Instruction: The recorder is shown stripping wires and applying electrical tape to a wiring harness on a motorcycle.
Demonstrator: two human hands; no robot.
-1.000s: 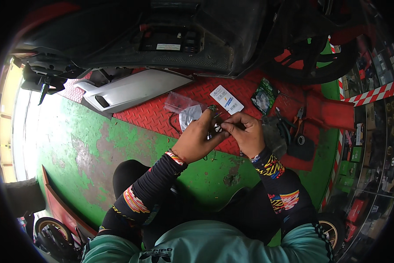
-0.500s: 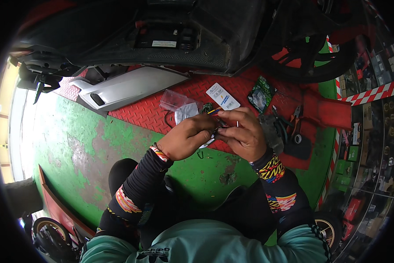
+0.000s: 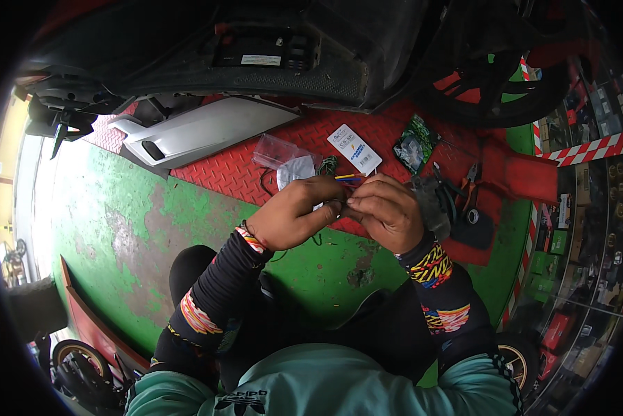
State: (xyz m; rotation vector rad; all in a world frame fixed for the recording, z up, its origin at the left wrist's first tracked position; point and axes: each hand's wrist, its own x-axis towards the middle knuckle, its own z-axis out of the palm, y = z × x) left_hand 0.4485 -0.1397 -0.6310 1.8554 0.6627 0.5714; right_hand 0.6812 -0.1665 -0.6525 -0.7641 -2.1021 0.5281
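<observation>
My left hand [image 3: 304, 213] and my right hand [image 3: 389, 213] meet above the edge of a red mat, fingertips pinched together. Thin coloured wires [image 3: 346, 179], yellow, blue and red, poke out between them; both hands grip these, though the pinched ends are hidden by the fingers. Just beyond the left hand lie a crumpled white plastic bag [image 3: 296, 170], a clear plastic box [image 3: 273, 151] and a tangle of dark green wire [image 3: 327, 165]. A white printed card [image 3: 355, 148] lies past the right hand.
Right of my hands are orange-handled pliers [image 3: 470, 187], a roll of tape [image 3: 472, 216] and a green packet [image 3: 415, 144]. A silver body panel [image 3: 207, 132] leans by the black scooter [image 3: 339, 76] ahead. Glass shelves [image 3: 575, 263] stand at far right.
My right hand has come in closer to the left, and its raised fingers have curled down together. The coloured wires now show more plainly between the hands.
</observation>
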